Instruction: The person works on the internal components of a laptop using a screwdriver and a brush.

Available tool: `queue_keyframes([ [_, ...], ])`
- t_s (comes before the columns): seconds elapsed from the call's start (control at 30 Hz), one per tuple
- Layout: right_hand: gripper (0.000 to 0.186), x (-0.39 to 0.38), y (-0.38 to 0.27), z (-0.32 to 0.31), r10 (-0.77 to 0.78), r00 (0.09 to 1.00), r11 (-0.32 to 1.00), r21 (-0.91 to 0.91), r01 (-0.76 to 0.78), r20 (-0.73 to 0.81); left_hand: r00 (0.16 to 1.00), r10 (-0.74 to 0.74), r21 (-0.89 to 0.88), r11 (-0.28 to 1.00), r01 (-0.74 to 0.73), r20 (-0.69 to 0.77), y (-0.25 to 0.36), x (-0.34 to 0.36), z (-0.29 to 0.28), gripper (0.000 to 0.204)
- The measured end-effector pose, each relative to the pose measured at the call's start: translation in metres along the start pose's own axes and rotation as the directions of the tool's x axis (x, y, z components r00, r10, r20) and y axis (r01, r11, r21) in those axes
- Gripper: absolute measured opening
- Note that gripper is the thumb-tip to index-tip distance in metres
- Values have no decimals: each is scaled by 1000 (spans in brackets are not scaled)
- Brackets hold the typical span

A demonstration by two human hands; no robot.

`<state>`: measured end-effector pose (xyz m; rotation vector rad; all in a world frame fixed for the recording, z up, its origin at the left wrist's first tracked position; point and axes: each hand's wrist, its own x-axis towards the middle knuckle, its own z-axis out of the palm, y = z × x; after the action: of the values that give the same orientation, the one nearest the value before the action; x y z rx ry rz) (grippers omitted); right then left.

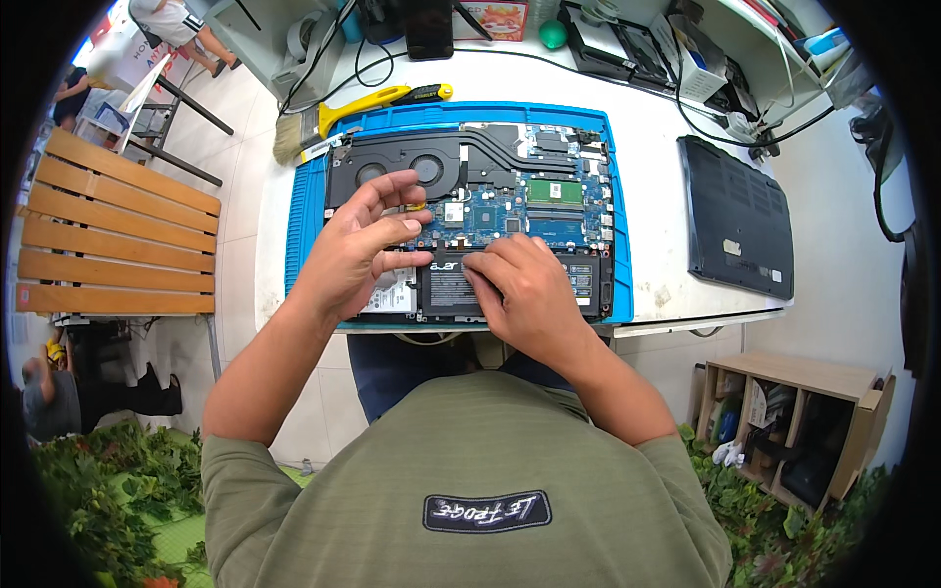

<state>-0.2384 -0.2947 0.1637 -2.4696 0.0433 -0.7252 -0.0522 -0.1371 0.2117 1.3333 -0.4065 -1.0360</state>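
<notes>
I am bracing left hand [365, 245], fingers spread, on opened laptop [470, 211] | right hand [520, 284] fingers together, pressing battery [451, 289] at frame centre

A white table [676, 186] stands on pale tiles [235, 196], wooden bench [108, 235] left, shelf [794, 421] right.

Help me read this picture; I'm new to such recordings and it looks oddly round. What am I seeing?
One fisheye camera worn on a person's head looks down, so straight edges bend. Both bare hands work on an opened laptop lying on a blue mat on a white table. The left hand hovers over the laptop's left part, fingers spread; what it grips, if anything, is unclear. The right hand presses on the black battery. Nearby lie the removed bottom cover and a yellow-handled brush.
</notes>
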Motion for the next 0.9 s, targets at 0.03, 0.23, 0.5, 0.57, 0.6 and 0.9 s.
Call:
queue_keyframes([
  [0.03, 12, 2, 1, 2, -10, 1000, 1000, 8, 10, -8, 1000, 0, -34, 999, 0, -7, 0, -3, 1, 70],
  [0.23, 9, 7, 1, 14, -29, 999, 1000, -5, 29, 20, 1000, 10, -97, 995, -12, -22, -3, -14, 9, 70],
  [0.5, 9, 9, 0, 16, -49, 999, 999, -21, 49, 20, 995, 51, -158, 985, -65, -87, -9, -26, 24, 69],
  [0.57, 8, 10, 1, 16, -49, 998, 999, -17, 50, 27, 995, 70, -204, 976, -83, -72, -13, -27, 24, 67],
  [0.6, 8, 10, 1, 16, -50, 998, 999, -15, 50, 30, 995, 71, -253, 964, -87, -73, -15, -27, 22, 66],
  [0.9, 7, 19, -9, 18, -78, 995, 994, -73, 82, 65, 908, 378, -139, 904, -404, -181, -14, -45, -10, 63],
])
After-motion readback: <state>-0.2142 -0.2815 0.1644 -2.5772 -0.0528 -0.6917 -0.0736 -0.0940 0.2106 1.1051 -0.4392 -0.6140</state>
